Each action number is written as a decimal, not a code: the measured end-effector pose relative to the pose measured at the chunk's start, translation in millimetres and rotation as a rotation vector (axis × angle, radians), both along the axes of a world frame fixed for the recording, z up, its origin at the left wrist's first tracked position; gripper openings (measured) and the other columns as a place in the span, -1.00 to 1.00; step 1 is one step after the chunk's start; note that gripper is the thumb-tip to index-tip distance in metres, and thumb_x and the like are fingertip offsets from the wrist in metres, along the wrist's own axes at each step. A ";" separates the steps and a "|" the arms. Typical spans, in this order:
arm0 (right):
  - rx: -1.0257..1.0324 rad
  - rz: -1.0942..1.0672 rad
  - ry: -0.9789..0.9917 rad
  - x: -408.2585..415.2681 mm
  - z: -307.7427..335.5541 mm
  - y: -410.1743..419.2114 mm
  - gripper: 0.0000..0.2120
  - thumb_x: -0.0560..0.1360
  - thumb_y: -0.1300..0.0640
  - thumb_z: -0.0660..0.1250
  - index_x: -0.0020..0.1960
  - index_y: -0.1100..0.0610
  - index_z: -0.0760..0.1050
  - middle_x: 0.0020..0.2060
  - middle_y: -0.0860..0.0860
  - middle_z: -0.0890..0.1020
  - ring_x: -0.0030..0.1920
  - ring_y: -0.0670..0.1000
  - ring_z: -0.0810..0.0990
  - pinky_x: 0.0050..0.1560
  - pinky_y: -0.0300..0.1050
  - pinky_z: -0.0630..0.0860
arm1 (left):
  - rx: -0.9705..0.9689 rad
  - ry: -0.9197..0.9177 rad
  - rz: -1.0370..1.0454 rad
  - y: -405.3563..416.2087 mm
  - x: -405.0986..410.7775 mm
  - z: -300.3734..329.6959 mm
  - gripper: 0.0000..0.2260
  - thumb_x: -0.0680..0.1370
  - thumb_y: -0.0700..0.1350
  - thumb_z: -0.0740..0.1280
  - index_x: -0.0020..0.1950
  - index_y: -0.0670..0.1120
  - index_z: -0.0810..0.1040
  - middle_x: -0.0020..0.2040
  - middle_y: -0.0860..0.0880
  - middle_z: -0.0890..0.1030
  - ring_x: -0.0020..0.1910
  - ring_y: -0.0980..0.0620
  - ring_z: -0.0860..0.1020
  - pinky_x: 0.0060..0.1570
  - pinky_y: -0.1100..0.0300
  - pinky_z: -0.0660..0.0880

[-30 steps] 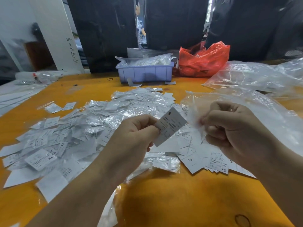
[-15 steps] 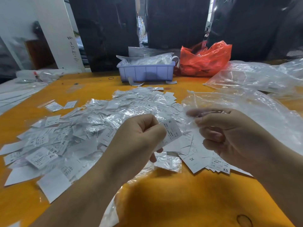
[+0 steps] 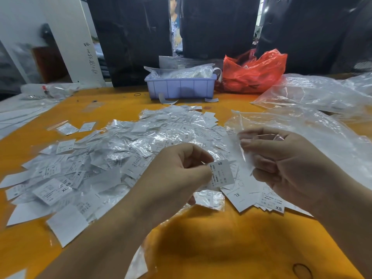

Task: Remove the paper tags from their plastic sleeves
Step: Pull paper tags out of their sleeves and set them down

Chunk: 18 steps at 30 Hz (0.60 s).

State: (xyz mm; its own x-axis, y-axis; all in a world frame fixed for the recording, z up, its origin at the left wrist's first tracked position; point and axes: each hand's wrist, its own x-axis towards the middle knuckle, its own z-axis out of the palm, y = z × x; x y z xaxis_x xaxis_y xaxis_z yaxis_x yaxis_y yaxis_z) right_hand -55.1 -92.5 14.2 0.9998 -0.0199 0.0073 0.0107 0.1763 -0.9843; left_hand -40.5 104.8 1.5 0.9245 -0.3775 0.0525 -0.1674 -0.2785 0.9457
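My left hand [image 3: 177, 174] pinches a white paper tag [image 3: 222, 173] marked S by its left edge, low over the table. To the right, my right hand [image 3: 281, 164] pinches a clear, empty-looking plastic sleeve [image 3: 259, 138] between thumb and fingertips. The two hands are apart. A wide heap of sleeved tags [image 3: 124, 150] covers the orange table [image 3: 221, 248] to the left and behind. Under my right hand lies a small stack of bare paper tags [image 3: 247, 196], with XL and XS showing.
A lilac plastic bin [image 3: 180, 88] with bagged items stands at the back centre, a red plastic bag [image 3: 253, 72] beside it. Large clear plastic bags [image 3: 314, 97] spread over the right side. A person stands far behind, between dark hangings.
The S tag has dropped lower in my left hand. My right hand has lifted and moved away to the right with the clear sleeve, its fingers now stretched forward.
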 end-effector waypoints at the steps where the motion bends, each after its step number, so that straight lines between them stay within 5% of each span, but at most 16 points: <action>1: 0.009 -0.008 0.003 0.0 0.0 -0.1 -0.69 0.23 0.26 0.44 -0.02 0.24 0.61 -0.45 0.05 0.45 -0.56 -0.09 0.17 -0.62 -0.27 0.17 | 0.000 0.007 -0.008 -0.3 -0.2 -0.1 -0.81 0.33 -0.08 0.31 -0.10 0.03 0.62 -0.21 0.13 0.69 -0.43 0.24 0.55 -0.44 0.29 0.47; 4: 0.036 -0.011 0.026 -0.2 -0.2 0.2 -0.67 0.27 0.27 0.41 0.03 0.25 0.63 -0.44 0.06 0.33 -0.55 -0.09 0.18 -0.62 -0.27 0.20 | -0.001 0.020 -0.057 -1.5 -2.8 1.0 -0.81 0.34 -0.08 0.29 -0.10 0.02 0.63 -0.19 0.14 0.69 -0.43 0.25 0.54 -0.43 0.33 0.46; 10: 0.038 -0.004 0.034 -1.3 -2.4 4.4 -0.83 0.54 0.35 0.25 0.05 0.29 0.59 -0.44 0.02 0.50 -0.54 -0.08 0.21 -0.59 -0.26 0.17 | -0.026 0.012 -0.141 -5.9 -7.9 1.2 -0.80 0.36 -0.10 0.28 -0.10 -0.02 0.66 -0.17 0.09 0.70 -0.30 0.31 0.57 -0.40 0.45 0.41; 18: -0.065 -0.047 -0.041 -1.7 -5.4 7.9 -0.84 0.35 0.20 0.38 -0.09 0.20 0.62 -0.43 0.07 0.55 -0.52 -0.06 0.16 -0.54 -0.21 0.13 | -0.089 0.006 -0.137 -4.9 -6.5 1.9 -0.92 0.50 -0.08 0.42 -0.19 -0.04 0.63 -0.28 0.09 0.65 -0.34 0.28 0.55 -0.38 0.46 0.38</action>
State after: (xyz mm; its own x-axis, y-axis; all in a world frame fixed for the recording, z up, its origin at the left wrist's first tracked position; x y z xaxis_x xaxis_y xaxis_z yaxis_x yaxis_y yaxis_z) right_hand -56.8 -84.6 8.8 0.9966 -0.0648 0.0513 0.0583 0.1103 -0.9922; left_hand -47.1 99.9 3.4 0.8650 -0.4943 0.0860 -0.1924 -0.1685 0.9667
